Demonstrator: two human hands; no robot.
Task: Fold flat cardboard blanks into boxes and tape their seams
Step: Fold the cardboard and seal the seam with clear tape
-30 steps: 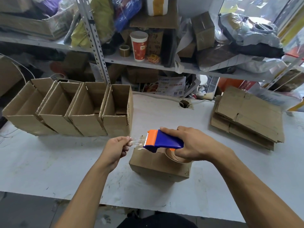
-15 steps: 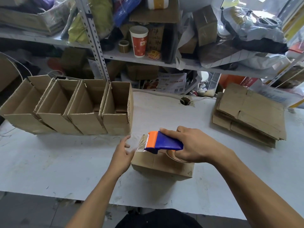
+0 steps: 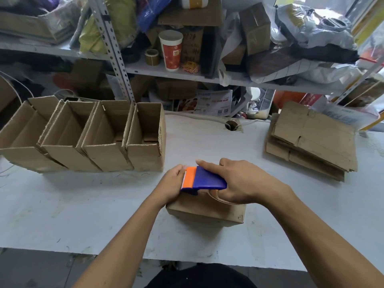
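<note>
A small folded cardboard box lies on the white table in front of me. My right hand grips a blue and orange tape dispenser on top of the box, its toothed orange edge pointing left. My left hand lies against the box's left end, right beside the dispenser's edge; its fingertips are hidden behind the dispenser. A stack of flat cardboard blanks sits at the right of the table.
Several finished open-topped boxes stand in a row at the table's left. Behind the table runs a cluttered metal shelf with a red paper cup and a tape roll. The table's near edge is close to my body.
My left hand let go of the pulled-out tape strip, then moved right onto the box's left end beside the dispenser. The dispenser stayed over the box.
</note>
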